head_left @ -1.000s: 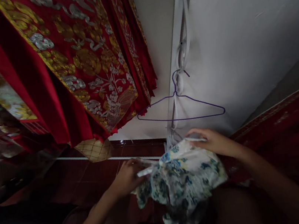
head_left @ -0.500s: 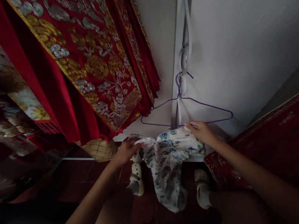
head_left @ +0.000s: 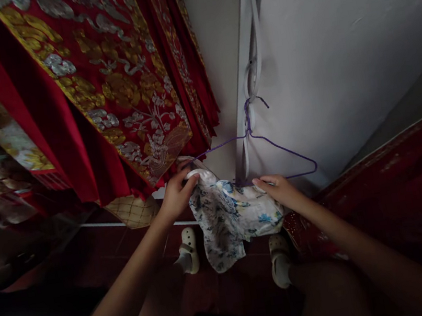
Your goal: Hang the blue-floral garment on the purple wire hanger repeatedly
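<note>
A purple wire hanger (head_left: 249, 132) stands in front of the wall, its hook up by a looped white cord. Below it hangs a white garment (head_left: 222, 230) with a blue floral print. My left hand (head_left: 180, 193) is closed on the garment's white edge, at the hanger's left end. My right hand (head_left: 279, 190) pinches the garment's upper edge against the hanger's bottom bar, right of the middle. The hanger's left corner is hidden by the left hand and cloth.
Red embroidered cloth (head_left: 126, 96) with gold and silver patterns hangs at the left. The looped white cord (head_left: 251, 80) runs down the pale wall (head_left: 329, 45). Red fabric (head_left: 403, 171) lies at the right. My cream clogs (head_left: 190, 251) stand on the dark red tiled floor (head_left: 108, 242).
My left hand has moved up to the hanger's left end with the garment's edge. The garment's hanging part has risen and spread out. The right hand stays near the bar.
</note>
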{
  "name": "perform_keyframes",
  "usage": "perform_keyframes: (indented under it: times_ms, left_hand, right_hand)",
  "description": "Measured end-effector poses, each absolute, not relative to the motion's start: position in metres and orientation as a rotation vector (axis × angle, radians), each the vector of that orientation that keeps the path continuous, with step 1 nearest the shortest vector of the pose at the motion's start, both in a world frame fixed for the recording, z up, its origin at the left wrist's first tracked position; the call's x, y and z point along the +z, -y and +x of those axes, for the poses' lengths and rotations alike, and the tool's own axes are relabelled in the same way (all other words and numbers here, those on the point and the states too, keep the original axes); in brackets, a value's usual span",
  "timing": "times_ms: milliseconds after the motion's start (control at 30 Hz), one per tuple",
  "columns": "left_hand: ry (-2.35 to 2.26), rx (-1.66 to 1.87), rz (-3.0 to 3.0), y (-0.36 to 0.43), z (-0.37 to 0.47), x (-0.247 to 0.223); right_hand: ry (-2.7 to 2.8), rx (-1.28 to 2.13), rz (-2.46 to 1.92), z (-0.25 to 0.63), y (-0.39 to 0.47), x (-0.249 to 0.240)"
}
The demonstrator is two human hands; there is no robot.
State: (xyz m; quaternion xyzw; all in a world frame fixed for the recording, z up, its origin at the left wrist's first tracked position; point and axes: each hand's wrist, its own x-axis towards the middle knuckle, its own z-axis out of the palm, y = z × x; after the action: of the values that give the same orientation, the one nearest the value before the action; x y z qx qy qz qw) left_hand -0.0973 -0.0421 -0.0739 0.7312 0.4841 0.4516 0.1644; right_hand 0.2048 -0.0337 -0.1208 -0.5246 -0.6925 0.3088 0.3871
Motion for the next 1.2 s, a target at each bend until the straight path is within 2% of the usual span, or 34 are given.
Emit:
perform_keyframes:
  times_ms: [300,533,767,900,1200]
  left_hand:
    - [-1.257,1.211,2.663,0.024,-0.058,-0.037]
    - [-1.328,1.266,2.585,0.001,-0.045,-0.036]
    - [-1.306,1.210,2.667,-0.002,-0.055,-0.031]
    - [-1.267,1.189,2.685,-0.001,-0.050,-0.028]
    - [-1.516,1.228,2.375,0.002,-0.067,-0.048]
  right_hand:
    - [1.810,0.838,-1.317,0.201,0.035,-0.119]
    - [1.659,0.730,-1.297,0.221,0.059,-0.108]
    - [1.320,0.324,-1.385,0.281,0.062,-0.106]
    - [1.366,0.292,-1.601,0.306,0.043,-0.098]
    - [1.591,0.256,-1.675,0.315,0.064,-0.073]
